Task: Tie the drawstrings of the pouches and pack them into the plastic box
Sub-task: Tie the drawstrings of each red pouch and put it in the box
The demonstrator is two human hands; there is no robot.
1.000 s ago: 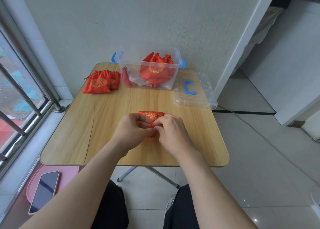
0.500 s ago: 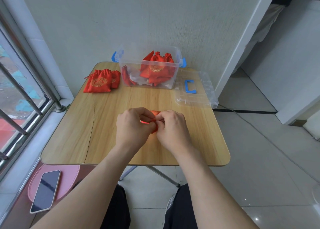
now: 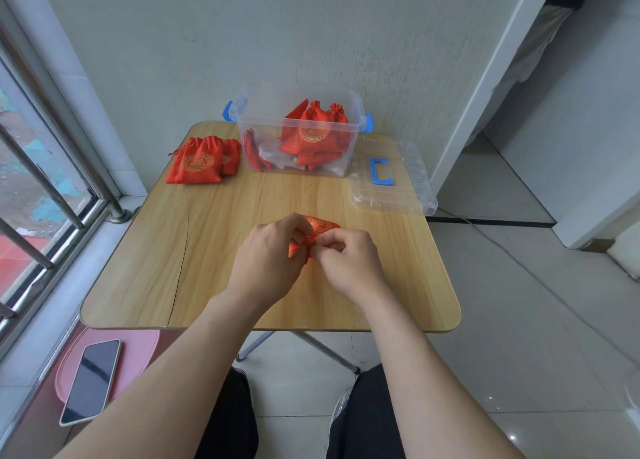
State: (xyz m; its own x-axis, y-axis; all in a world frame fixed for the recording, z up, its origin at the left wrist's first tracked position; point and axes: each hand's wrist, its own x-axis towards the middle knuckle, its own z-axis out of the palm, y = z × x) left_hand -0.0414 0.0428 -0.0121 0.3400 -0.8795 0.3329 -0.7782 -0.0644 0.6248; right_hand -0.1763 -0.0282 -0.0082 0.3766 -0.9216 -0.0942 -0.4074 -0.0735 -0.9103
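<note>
A red pouch [image 3: 320, 225] with gold embroidery lies at the middle of the wooden table [image 3: 194, 243], mostly hidden behind my hands. My left hand [image 3: 268, 262] and my right hand [image 3: 349, 264] meet over its near end, and both pinch its red drawstring between curled fingers. The clear plastic box [image 3: 263, 126] with blue latches stands at the table's far edge and holds several red pouches [image 3: 313, 136]. A small pile of red pouches [image 3: 201, 162] lies to the left of the box.
The box's clear lid [image 3: 408, 188] with a blue handle lies at the far right corner, overhanging the edge. A phone [image 3: 91, 380] rests on a pink stool at lower left. Window bars run along the left; a wall stands behind the table.
The pouch shows more beyond my fingers than half a second ago. Both hands stay together on the drawstring with small finger movements. The pouches by the box have not moved.
</note>
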